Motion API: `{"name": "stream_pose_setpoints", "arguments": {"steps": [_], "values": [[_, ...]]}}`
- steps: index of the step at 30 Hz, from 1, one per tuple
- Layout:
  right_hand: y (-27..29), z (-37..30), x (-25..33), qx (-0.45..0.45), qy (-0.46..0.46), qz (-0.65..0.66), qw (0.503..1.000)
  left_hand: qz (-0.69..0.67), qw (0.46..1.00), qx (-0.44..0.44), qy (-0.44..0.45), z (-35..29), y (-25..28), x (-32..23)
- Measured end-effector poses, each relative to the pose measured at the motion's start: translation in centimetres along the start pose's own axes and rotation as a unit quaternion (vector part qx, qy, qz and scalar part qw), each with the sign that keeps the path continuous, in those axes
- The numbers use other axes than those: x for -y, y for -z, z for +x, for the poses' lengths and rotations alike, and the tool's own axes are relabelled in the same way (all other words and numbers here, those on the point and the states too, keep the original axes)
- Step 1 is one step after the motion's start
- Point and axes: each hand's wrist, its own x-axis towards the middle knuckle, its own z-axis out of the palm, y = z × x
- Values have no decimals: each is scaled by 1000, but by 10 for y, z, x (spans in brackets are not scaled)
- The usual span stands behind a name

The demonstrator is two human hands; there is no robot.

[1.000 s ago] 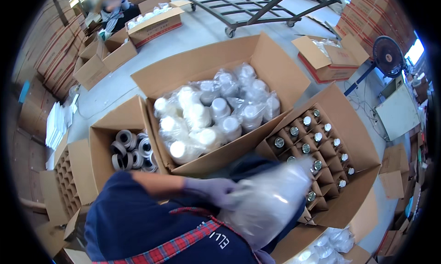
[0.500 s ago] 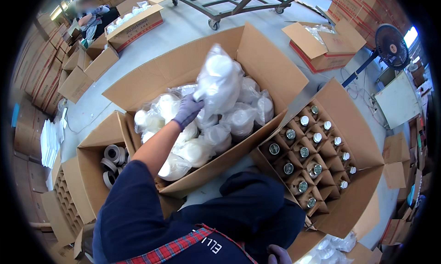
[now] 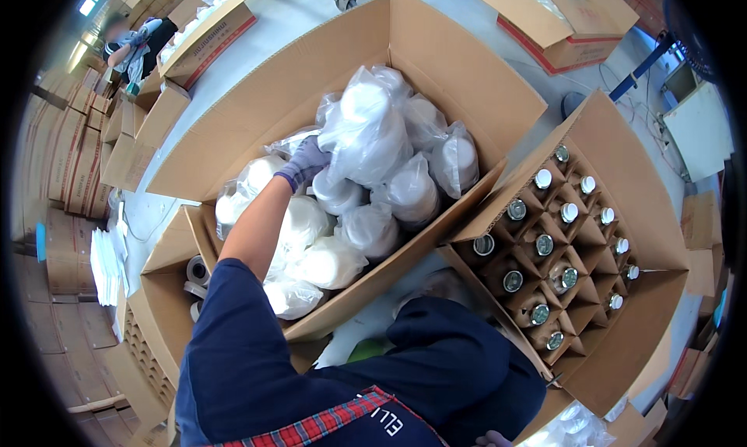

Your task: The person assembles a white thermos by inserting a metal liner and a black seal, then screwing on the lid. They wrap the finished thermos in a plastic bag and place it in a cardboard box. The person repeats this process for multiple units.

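Observation:
My left hand (image 3: pixel 305 164), in a purple-grey glove, reaches into a large cardboard box (image 3: pixel 249 97). Its fingers are closed on the neck of a clear plastic bag (image 3: pixel 366 124) with a rounded white object inside. This bag lies against or just above the heap; contact below is hidden. Around it are several similar white objects in clear bags, such as one bagged white piece (image 3: pixel 412 194) to its right. Only a small gloved part of my right hand (image 3: pixel 492 439) shows at the lower edge, by my knee; its fingers are mostly cut off.
At right, a divided carton (image 3: pixel 654 322) holds several glass bottles with white or metallic caps. A smaller box (image 3: pixel 167 272) with white rings stands at left. Farther off are an open carton (image 3: pixel 556 54), a blue fan stand (image 3: pixel 642 66) and another person (image 3: pixel 140 46).
My left hand has lowered the bagged white object from above the box onto or close to the heap. The view has shifted, so the boxes sit higher in it.

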Motion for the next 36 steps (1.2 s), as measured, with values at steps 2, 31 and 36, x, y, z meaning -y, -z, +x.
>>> {"name": "stream_pose_setpoints", "arguments": {"steps": [2,31,36], "values": [[-3,3,4,-30,-22,1,999,102,995,1,14,12,-7,-8],[-18,16,12,69,93,0,993,59,959,217,171,-30,-13,105],[-11,7,0,42,144,17,989,-193,974,94,65,-140,70,-117]]}}
